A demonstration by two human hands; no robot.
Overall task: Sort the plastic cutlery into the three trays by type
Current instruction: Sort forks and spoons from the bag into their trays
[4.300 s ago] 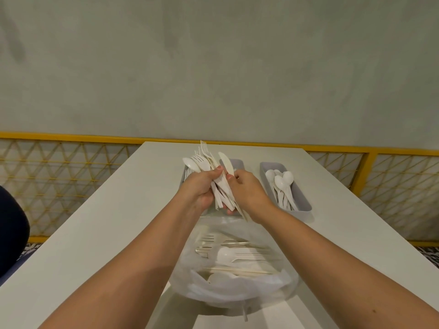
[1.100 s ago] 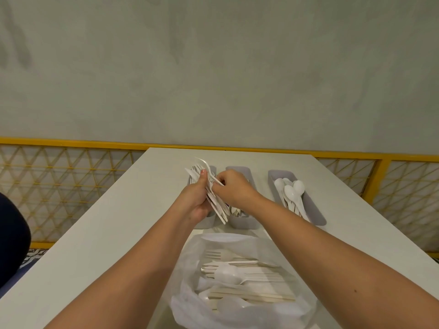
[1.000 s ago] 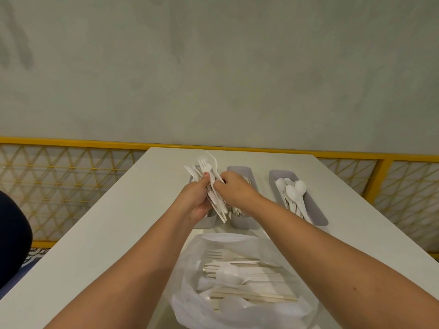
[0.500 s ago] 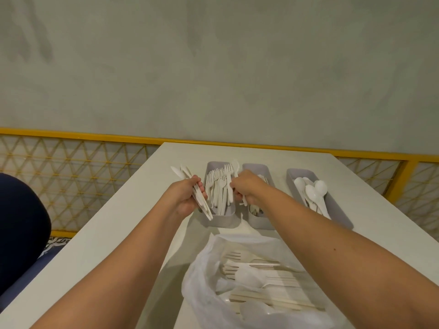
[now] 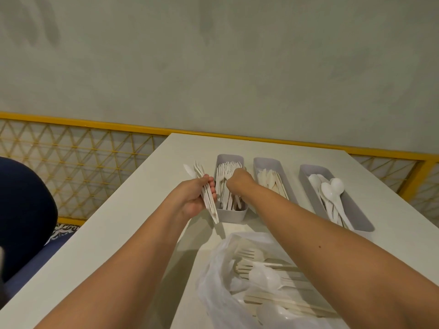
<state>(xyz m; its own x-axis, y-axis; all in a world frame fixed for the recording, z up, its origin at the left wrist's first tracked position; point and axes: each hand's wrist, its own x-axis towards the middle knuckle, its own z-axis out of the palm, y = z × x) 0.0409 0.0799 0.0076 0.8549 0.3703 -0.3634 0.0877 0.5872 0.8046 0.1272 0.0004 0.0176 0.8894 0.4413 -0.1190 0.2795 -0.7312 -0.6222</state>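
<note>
Both hands have parted since half a second ago: the right hand has carried its pick across and now dips into the left tray, among the forks already lying there, while the left hand has drawn back to the tray's left side. The left hand's fingers are curled round a mixed bundle of white cutlery, which is upright and tilted, with a knife tip and fork tines showing at the top. The right hand is seen from the back with its fingers turned down into the tray, so I cannot tell whether it still pinches a fork or has let go. The step in hand appears to be dropping a fork into its tray. The middle tray holds knives and the right tray holds spoons. Much unsorted cutlery still lies in the plastic bag on the table near the person. The next move likely calls for the right hand to come back to the bundle, pull one piece free, read its type and carry it to the matching tray.
</note>
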